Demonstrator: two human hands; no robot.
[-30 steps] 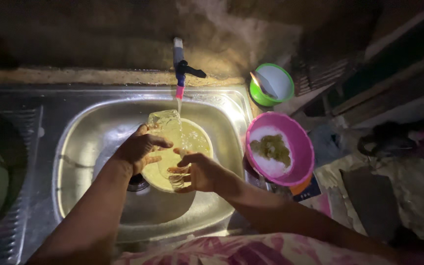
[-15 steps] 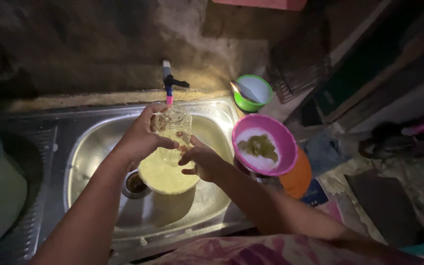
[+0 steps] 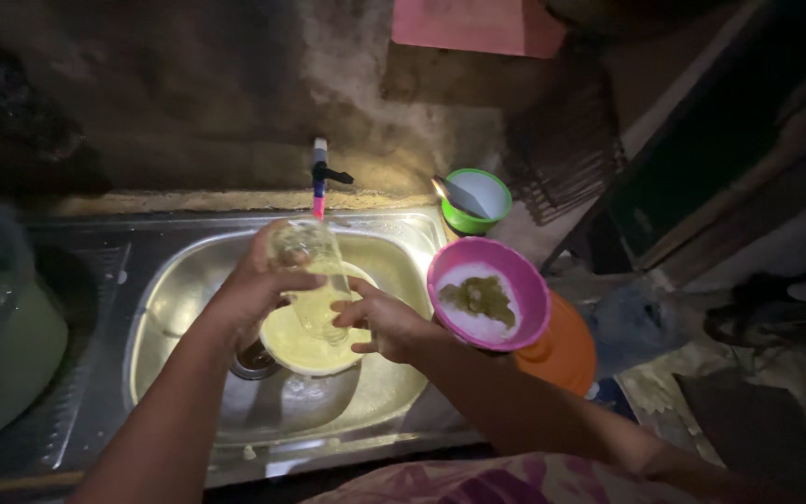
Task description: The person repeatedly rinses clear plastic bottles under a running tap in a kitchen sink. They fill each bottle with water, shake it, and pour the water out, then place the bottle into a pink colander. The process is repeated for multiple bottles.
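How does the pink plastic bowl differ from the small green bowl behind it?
The pink plastic bowl is bigger and holds a greenish clump in pale suds; the small green bowl holds a utensil. The pink one rests on an orange container; the green sits by the wall. Both are round, beside the steel sink.

Clear glass (image 3: 314, 280), yellow bowl (image 3: 302, 347), pink bowl (image 3: 489, 294) — green cup (image 3: 478, 201), steel-grey sink (image 3: 179, 280)

A glass (image 3: 308, 271) sits over a bowl (image 3: 302, 343) in the sink (image 3: 188, 280), under the tap (image 3: 320, 175); two bowls (image 3: 487, 294) stand right.
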